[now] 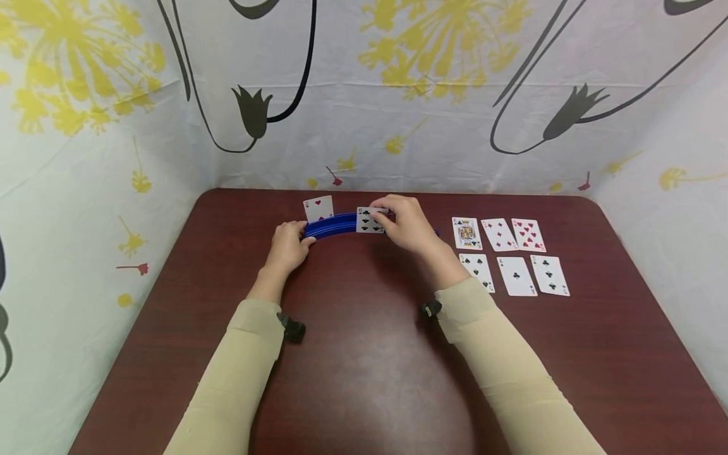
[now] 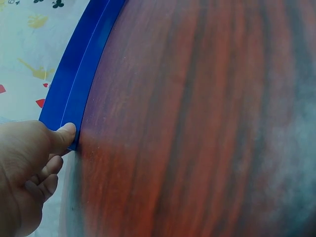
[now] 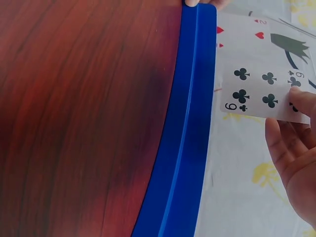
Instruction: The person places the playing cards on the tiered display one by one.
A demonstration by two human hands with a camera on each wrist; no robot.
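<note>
A curved blue card holder (image 1: 335,225) lies near the table's far edge. My left hand (image 1: 287,246) grips its left end, with the thumb on the front face in the left wrist view. A two of hearts (image 1: 318,207) stands upright in the holder close to that hand. Between thumb and fingers, my right hand (image 1: 406,221) pinches a six of clubs (image 3: 261,91) by one end. The card's face is towards me, and in the head view it overlaps the middle of the holder. My right hand and forearm hide most of the holder's right part.
To the right, several face-up cards lie in two rows on the dark red table (image 1: 352,373). The back row has a king (image 1: 467,234), a diamonds card (image 1: 500,235) and a hearts card (image 1: 529,236). A patterned cloth (image 1: 318,126) hangs behind the table.
</note>
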